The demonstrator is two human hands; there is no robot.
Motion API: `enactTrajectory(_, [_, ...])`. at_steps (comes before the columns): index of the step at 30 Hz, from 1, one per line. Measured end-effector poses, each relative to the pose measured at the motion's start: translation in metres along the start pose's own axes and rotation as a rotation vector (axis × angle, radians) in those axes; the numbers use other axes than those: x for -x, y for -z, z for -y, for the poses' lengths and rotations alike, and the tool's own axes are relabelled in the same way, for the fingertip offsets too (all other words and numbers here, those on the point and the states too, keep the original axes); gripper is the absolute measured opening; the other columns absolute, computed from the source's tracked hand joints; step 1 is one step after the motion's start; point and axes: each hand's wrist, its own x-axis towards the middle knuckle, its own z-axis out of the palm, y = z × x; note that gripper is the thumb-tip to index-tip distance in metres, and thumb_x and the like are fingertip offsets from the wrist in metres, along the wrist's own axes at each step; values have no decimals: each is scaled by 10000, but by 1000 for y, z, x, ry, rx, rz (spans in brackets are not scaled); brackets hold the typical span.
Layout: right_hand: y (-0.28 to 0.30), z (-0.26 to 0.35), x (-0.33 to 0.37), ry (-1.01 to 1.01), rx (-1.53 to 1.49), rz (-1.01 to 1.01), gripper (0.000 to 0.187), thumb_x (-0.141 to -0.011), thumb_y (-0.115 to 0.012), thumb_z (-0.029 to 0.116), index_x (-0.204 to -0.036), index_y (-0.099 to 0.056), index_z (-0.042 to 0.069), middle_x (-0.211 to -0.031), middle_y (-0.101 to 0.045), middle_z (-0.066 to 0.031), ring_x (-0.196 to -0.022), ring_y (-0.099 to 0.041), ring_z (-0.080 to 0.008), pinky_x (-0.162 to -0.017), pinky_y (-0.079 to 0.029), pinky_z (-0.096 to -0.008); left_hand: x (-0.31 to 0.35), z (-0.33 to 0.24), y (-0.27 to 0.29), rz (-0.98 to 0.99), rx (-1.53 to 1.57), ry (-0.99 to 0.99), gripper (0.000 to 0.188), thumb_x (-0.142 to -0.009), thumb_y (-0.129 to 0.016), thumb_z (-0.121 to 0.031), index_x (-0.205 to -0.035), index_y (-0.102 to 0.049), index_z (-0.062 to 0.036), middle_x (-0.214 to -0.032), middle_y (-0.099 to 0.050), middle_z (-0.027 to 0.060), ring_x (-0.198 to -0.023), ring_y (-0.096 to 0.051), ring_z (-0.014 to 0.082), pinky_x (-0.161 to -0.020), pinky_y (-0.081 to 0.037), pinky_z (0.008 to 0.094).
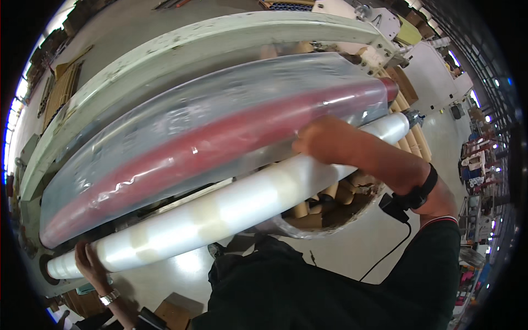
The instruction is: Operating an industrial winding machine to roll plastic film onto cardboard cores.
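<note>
A long roll of whitish plastic film (214, 217) lies crosswise in front of me, with yellowish patches along it. My left hand (91, 264) curls around the roll close to its left end, the fingers on top. Farther right, my right hand (324, 140) is over the far side of the roll, beside the lower edge of a clear film sheet (258, 88). Its fingers are curled and slightly blurred, and what is between them is hidden. Behind the roll, the clear sheet runs over a red roller (231, 132).
A pale green machine beam (198, 36) spans the far side. Below the roll stands a round container (297, 228) holding several cardboard tubes (324, 203). More long tubes (412, 137) lean at the right end. A cardboard box (173, 314) sits on the floor at the lower left.
</note>
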Motion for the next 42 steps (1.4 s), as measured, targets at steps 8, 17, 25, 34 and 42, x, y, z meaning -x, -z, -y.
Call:
enactTrajectory(8, [-45, -134, 158, -305, 114, 185, 111, -761, -570, 142, -831, -639, 89, -800, -614, -104, -799, -636, -301, -682, -513, -402, 0, 14, -2, 9, -39, 69, 261, -936, -474, -199, -956, -535, 55, -900, -569, 160, -818, -517, 283, -814, -427, 372])
enactTrajectory(17, [-78, -215, 243, -635, 241, 294, 159, -776, -554, 116, -884, -668, 90, -814, -639, -139, -779, -637, -329, -699, -505, -438, -1, 61, -9, -2, -74, 79, 324, -946, -489, -224, -1045, -560, 76, -987, -601, 164, -912, -555, 288, -873, -431, 368])
enactTrajectory(25, [-20, -195, 198, -903, 105, -374, 71, -797, -531, 70, -753, -575, 36, -675, -598, -146, -677, -615, -297, -610, -479, -420, 14, 28, 7, -141, -104, 128, 224, -873, -604, -110, -1058, -597, 17, -1035, -627, 115, -948, -583, 214, -858, -455, 341])
enactTrajectory(34, [91, 89, -244, -153, -1424, -686, 246, -880, -543, 157, -1068, -584, 3, -708, -555, -23, -560, -489, -80, -494, -390, -242, 4, -19, 34, -18, -6, -224, 321, -729, -668, -186, -992, -583, -22, -975, -600, 152, -935, -548, 356, -847, -422, 441])
enactTrajectory(42, [136, 177, -457, -425, -1730, -707, 148, -868, -563, 125, -947, -598, 5, -725, -603, -70, -548, -547, -122, -468, -442, -258, 4, 48, 74, 7, 53, -390, 389, -727, -682, -218, -1038, -559, -17, -1073, -578, 164, -1027, -528, 376, -936, -404, 471])
